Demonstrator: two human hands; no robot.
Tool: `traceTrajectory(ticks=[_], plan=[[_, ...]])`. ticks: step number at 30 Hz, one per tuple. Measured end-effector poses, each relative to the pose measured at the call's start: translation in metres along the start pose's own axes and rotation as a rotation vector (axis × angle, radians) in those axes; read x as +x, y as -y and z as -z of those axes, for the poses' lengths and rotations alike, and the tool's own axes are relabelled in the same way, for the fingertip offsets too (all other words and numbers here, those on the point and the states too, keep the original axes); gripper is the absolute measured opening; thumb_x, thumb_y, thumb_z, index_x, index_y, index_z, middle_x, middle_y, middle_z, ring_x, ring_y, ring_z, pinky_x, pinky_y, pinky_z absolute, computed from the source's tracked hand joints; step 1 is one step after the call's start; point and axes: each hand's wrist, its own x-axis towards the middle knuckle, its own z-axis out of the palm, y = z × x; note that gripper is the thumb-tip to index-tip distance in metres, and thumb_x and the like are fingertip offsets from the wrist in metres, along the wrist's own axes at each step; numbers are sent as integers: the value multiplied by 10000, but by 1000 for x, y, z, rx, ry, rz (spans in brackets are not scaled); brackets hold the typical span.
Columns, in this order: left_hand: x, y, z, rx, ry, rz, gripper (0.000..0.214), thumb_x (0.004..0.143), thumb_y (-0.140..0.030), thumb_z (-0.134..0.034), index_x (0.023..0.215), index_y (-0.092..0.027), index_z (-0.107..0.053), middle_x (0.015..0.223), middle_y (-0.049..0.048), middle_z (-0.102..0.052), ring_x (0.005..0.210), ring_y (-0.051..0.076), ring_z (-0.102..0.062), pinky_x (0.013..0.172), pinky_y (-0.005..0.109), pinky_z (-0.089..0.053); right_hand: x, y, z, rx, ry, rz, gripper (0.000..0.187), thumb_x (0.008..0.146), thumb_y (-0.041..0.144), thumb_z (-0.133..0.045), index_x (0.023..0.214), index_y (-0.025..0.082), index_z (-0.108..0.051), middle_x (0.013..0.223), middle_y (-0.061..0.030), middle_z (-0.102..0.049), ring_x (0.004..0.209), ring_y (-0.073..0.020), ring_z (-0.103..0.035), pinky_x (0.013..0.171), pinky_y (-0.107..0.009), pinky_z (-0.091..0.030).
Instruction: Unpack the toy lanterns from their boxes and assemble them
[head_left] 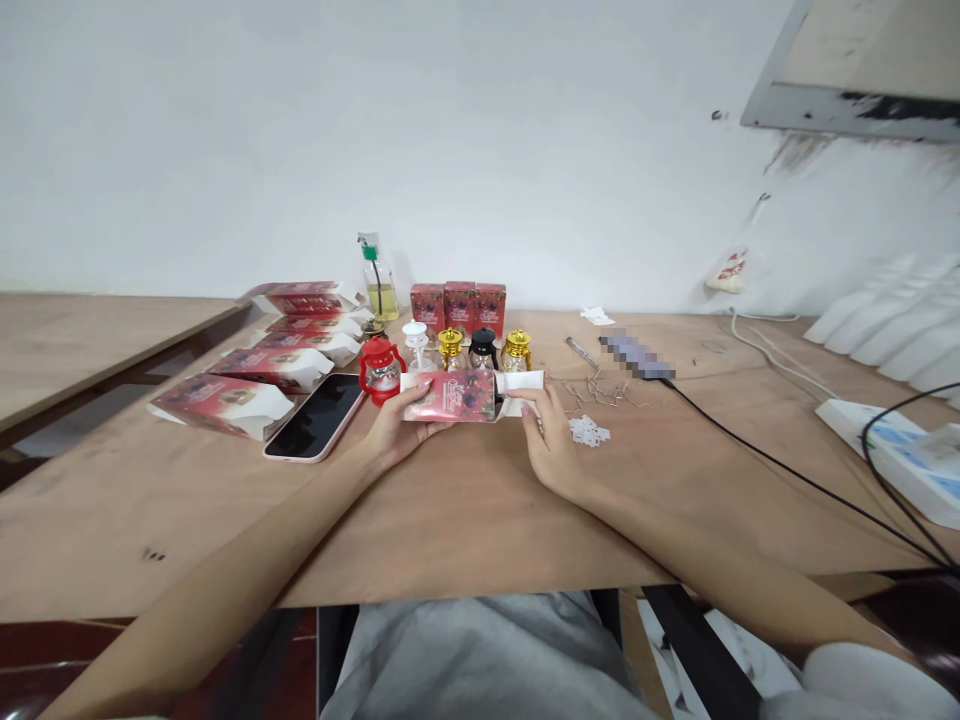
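Observation:
A red printed gift box [454,396] lies sideways in front of me, its white end flaps open toward the right. My left hand [405,420] is wrapped round its left end. At the open right end, my right hand [547,430] has its fingers on the flaps, and something dark shows just inside the mouth. Behind the box stand small lanterns: a red lantern [382,368], a white lantern [415,345], a black lantern [484,348] and gold ones, such as the gold lantern [517,350] on the right.
Three closed red boxes [459,310] stand by the wall near a pump bottle [381,290]. Several open boxes [225,400] lie left, beside a phone [315,418]. Right are white tags [589,432], thin wires [600,392], a cabled device [637,357] and a power strip [892,450].

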Motion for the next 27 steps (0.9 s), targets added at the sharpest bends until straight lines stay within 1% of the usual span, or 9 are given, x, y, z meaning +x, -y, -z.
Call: traceTrajectory(ticks=[3, 6, 11, 13, 15, 17, 21, 24, 27], plan=[[-1, -1, -1, -3, -32, 0, 306, 729, -239, -603, 1028, -195, -555, 936, 47, -684, 909, 203, -646, 860, 372, -538, 0, 0, 0, -6, -10, -33, 183, 922, 293, -385, 1019, 227, -526, 1053, -82, -504, 1017, -211, -515, 891, -391, -427], [-1, -1, 0, -9, -21, 2, 300, 727, -241, -605, 1020, -192, -561, 941, 49, -685, 916, 208, -645, 855, 370, -540, 0, 0, 1, 11, -20, -50, 132, 907, 301, -411, 935, 217, -509, 986, -67, -496, 948, -204, -512, 851, -370, -429], [0, 1, 1, -3, 21, -5, 282, 728, -246, -608, 1000, -183, -577, 951, 62, -692, 953, 224, -642, 885, 381, -525, 1, -1, 3, 18, -27, -76, 230, 898, 297, -420, 692, 206, -463, 881, -37, -430, 849, -185, -491, 782, -343, -434], [0, 1, 1, -8, 23, -3, 255, 726, -237, -607, 972, -175, -585, 938, 66, -695, 955, 229, -643, 893, 384, -521, 1, -2, 2, 3, -17, -71, 227, 875, 285, -467, 664, 202, -469, 884, -35, -421, 847, -186, -494, 783, -349, -438], [0, 1, 1, -9, 17, -1, 231, 725, -225, -603, 949, -169, -591, 931, 69, -696, 953, 235, -643, 893, 394, -520, 1, -2, 1, -33, -4, -53, 133, 842, 261, -520, 720, 207, -530, 927, -43, -425, 899, -202, -500, 815, -371, -440], [0, 1, 1, 4, 17, 5, 227, 719, -219, -606, 940, -165, -596, 932, 74, -697, 951, 241, -643, 890, 402, -521, 0, -3, 0, -79, 14, -20, 51, 820, 229, -540, 830, 223, -590, 974, -55, -424, 957, -221, -494, 846, -396, -439], [0, 1, 2, 9, 39, 27, 222, 711, -232, -625, 923, -173, -600, 881, 63, -700, 925, 238, -649, 888, 400, -520, -1, -5, 0, -155, 6, 45, 182, 809, 217, -548, 978, 236, -613, 1124, -89, -410, 1101, -257, -450, 913, -436, -420], [0, 1, 3, 26, 69, 28, 227, 705, -241, -625, 920, -171, -605, 807, 54, -696, 891, 231, -654, 895, 391, -512, -1, -6, 1, -199, -10, 65, 319, 804, 247, -567, 1123, 256, -561, 1260, -106, -360, 1205, -282, -395, 951, -470, -400], [1, 2, 4, 47, 85, 27, 230, 687, -226, -631, 907, -164, -613, 755, 48, -690, 849, 226, -660, 884, 379, -512, -1, -6, 2, -239, 21, 105, 357, 791, 257, -582, 1147, 258, -553, 1303, -111, -351, 1245, -299, -366, 951, -489, -399]])
